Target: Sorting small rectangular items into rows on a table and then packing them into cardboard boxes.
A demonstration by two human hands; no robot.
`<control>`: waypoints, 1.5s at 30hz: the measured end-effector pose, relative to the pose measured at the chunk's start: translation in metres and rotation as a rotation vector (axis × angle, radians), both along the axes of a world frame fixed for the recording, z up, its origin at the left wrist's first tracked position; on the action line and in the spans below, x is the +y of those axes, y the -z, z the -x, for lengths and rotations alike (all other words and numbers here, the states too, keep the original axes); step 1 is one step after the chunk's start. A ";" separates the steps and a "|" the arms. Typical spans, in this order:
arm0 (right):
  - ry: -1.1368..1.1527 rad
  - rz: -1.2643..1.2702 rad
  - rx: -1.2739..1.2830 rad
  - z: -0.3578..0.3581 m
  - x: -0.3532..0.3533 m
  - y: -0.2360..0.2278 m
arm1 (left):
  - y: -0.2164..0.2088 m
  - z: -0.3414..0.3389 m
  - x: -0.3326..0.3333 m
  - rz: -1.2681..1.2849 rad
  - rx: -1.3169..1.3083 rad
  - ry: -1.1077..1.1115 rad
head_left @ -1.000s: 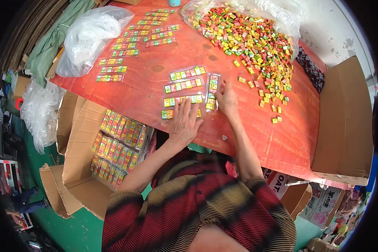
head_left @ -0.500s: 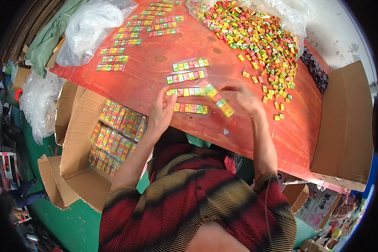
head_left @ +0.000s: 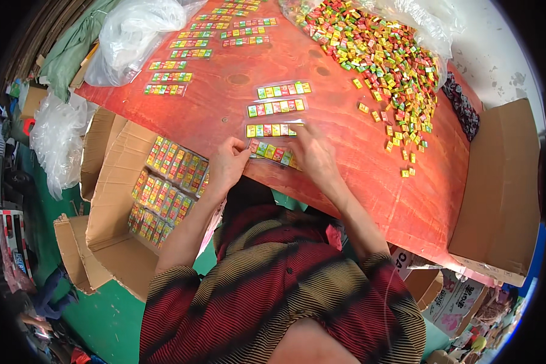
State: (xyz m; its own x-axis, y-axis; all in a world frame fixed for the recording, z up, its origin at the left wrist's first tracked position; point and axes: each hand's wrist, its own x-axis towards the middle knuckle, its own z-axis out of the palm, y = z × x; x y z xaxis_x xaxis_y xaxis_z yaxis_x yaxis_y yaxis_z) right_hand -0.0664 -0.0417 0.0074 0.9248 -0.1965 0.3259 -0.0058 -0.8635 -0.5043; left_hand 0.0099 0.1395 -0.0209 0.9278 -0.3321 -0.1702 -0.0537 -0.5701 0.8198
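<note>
A clear plastic strip tray of small coloured boxes [head_left: 274,153] lies slanted near the table's front edge, between my two hands. My left hand [head_left: 229,162] is closed, with thumb and fingers pinching its left end. At the right end, my right hand [head_left: 314,156] curls its fingers over the strip and hides part of it; its fingertips are slightly blurred. Just beyond lies another filled strip [head_left: 272,130], its right end partly behind my right fingers. Two more filled strips, a middle one [head_left: 276,108] and a farther one [head_left: 284,90], lie behind it in a column.
A large heap of loose small boxes [head_left: 370,51] spreads across the far right of the red table [head_left: 358,200]. Several filled strips [head_left: 171,77] lie far left beside a plastic bag [head_left: 133,36]. An open carton [head_left: 118,188] at left holds packed strips; another carton [head_left: 497,188] stands right.
My right hand has moved left and nearer, bringing the strip it held down to my left hand. A slanted strip now shows where a level one lay in front.
</note>
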 end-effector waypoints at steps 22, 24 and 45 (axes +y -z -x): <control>0.120 -0.972 0.131 0.030 -0.012 0.030 | -0.042 0.012 0.002 0.166 0.434 -0.020; 0.079 -0.921 0.154 0.016 -0.021 0.014 | -0.050 0.005 -0.007 0.195 0.397 -0.038; 0.071 -0.931 0.077 -0.023 -0.039 0.014 | -0.058 -0.017 -0.030 0.278 0.291 -0.038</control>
